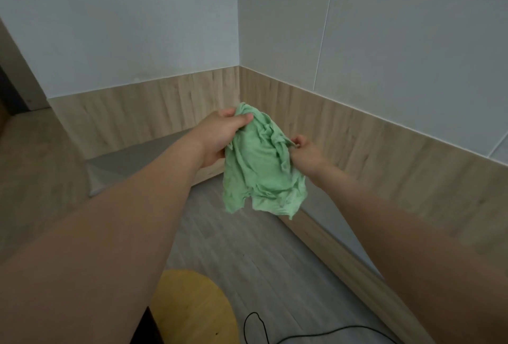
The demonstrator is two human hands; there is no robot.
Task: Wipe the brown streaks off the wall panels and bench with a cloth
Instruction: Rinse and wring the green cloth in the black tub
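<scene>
A crumpled light green cloth [261, 167] hangs in the air in front of the room's corner. My left hand [220, 137] grips its top edge, thumb over the fabric. My right hand [305, 151] pinches the cloth's right edge. Behind the cloth run light wood wall panels [143, 115] on the left wall and on the right wall [384, 156], with white wall above. A low bench with a grey top [137, 159] sits along the left wall, partly hidden by my left forearm. No brown streaks show clearly from here.
Grey plank floor [247, 255] lies below. A round yellow stool seat [192, 310] is at the bottom centre, and a black cable [261, 327] loops on the floor beside it. A wood surface [35, 178] is at the left.
</scene>
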